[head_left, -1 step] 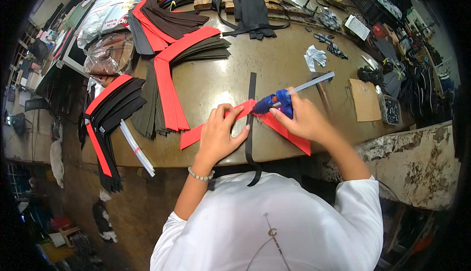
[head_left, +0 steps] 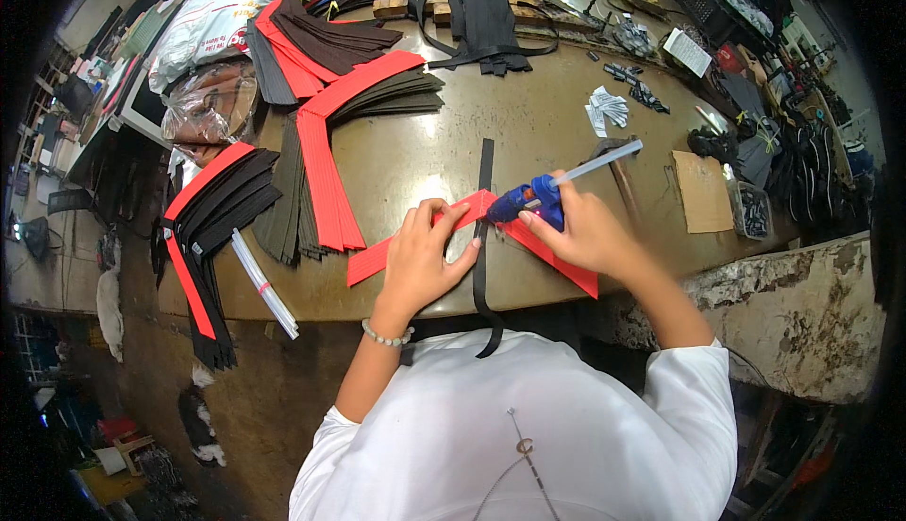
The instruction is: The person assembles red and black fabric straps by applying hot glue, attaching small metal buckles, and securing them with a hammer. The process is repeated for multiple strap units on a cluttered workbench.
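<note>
A red angled strip [head_left: 377, 261] lies near the table's front edge, bent like a roof, its right arm sloping down toward the right. My left hand [head_left: 418, 255] presses and steadies its left arm, the thumb stretched toward a narrow black strap [head_left: 479, 280]. That strap runs beneath the red peak and drops over the table edge. In my right hand [head_left: 590, 228] is a blue glue gun [head_left: 530, 202], fingers wrapped round it. A long translucent glue stick [head_left: 604, 159] juts from its back. The nozzle sits at the red peak, close to the strap; any glue there is too small to make out.
Fanned stacks of red and dark strips [head_left: 326, 181] cover the table's left side. Bundled white glue sticks [head_left: 264, 285] overhang the front edge. A hammer [head_left: 623, 181] lies beyond my right hand, near cardboard [head_left: 701, 193] and a plastic tub [head_left: 752, 211]. Black straps [head_left: 481, 21] lie at the back.
The glue gun's nozzle has shifted very slightly right and down from the red peak. My left hand and the red strip look the same.
</note>
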`<state>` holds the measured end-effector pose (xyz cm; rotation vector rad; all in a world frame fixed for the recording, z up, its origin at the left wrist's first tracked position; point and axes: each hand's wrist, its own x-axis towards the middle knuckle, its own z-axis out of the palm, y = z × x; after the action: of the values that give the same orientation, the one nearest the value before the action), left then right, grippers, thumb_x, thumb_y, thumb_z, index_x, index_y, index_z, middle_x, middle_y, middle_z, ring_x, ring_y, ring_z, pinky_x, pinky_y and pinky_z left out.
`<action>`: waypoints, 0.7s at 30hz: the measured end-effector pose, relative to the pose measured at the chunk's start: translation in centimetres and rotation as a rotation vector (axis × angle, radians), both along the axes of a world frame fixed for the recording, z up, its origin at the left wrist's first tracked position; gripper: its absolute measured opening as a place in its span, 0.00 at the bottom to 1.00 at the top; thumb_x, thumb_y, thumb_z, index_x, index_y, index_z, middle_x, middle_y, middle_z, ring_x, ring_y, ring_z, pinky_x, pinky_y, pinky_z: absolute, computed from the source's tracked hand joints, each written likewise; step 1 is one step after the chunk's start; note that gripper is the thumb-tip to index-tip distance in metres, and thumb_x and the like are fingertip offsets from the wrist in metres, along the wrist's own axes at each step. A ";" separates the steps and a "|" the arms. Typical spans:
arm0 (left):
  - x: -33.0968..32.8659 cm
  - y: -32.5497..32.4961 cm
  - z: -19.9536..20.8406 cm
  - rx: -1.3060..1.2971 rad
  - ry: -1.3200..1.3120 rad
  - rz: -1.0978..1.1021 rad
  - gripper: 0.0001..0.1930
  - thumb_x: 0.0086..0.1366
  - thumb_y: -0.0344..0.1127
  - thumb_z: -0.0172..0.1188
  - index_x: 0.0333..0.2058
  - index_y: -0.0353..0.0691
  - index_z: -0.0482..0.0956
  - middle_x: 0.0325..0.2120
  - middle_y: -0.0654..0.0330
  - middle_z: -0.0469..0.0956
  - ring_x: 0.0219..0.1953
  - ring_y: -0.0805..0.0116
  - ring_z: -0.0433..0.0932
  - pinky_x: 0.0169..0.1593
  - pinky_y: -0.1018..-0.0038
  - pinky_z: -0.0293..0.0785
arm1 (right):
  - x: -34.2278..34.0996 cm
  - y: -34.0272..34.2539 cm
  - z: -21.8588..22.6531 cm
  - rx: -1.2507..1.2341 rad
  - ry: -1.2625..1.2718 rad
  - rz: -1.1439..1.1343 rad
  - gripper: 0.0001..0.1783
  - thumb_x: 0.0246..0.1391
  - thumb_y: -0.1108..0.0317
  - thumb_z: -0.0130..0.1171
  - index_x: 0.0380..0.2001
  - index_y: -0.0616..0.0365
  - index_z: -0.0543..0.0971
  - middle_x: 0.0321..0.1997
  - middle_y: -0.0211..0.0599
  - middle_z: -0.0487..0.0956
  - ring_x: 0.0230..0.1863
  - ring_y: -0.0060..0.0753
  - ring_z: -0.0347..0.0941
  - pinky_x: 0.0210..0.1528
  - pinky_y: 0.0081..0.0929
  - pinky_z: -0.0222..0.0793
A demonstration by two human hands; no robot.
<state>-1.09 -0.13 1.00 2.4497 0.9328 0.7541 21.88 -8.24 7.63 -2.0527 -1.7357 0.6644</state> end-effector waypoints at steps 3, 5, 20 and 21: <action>-0.2 -0.1 0.1 -0.013 0.016 -0.005 0.20 0.59 0.39 0.61 0.50 0.40 0.78 0.43 0.56 0.72 0.43 0.58 0.72 0.45 0.64 0.73 | -0.6 -0.9 -0.2 0.032 0.000 0.005 0.37 0.58 0.47 0.59 0.53 0.74 0.67 0.23 0.61 0.78 0.28 0.65 0.77 0.32 0.51 0.73; -0.2 -0.1 0.1 -0.008 0.007 -0.023 0.19 0.61 0.36 0.57 0.50 0.39 0.78 0.43 0.56 0.72 0.43 0.58 0.72 0.46 0.64 0.72 | -0.9 -1.2 -0.3 0.031 0.007 -0.025 0.36 0.58 0.47 0.59 0.52 0.72 0.68 0.23 0.61 0.78 0.27 0.66 0.77 0.32 0.52 0.72; -0.4 0.5 0.1 -0.455 -0.636 0.121 0.26 0.74 0.46 0.35 0.64 0.40 0.64 0.46 0.56 0.68 0.40 0.69 0.69 0.46 0.72 0.69 | 17.0 -8.3 -5.6 0.665 -0.218 -1.134 0.30 0.66 0.46 0.51 0.52 0.65 0.71 0.44 0.56 0.79 0.45 0.59 0.76 0.47 0.47 0.70; -0.4 0.4 0.5 -0.548 -0.743 0.139 0.28 0.75 0.50 0.32 0.66 0.41 0.62 0.47 0.58 0.67 0.39 0.72 0.68 0.44 0.74 0.69 | 18.6 -9.8 -6.0 0.538 -0.319 -1.151 0.31 0.66 0.44 0.48 0.50 0.67 0.71 0.46 0.64 0.78 0.50 0.67 0.74 0.49 0.50 0.69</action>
<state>-1.53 0.29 1.46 1.4668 0.8530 1.1564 40.45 -18.06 1.66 -2.3054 -0.4756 -0.4482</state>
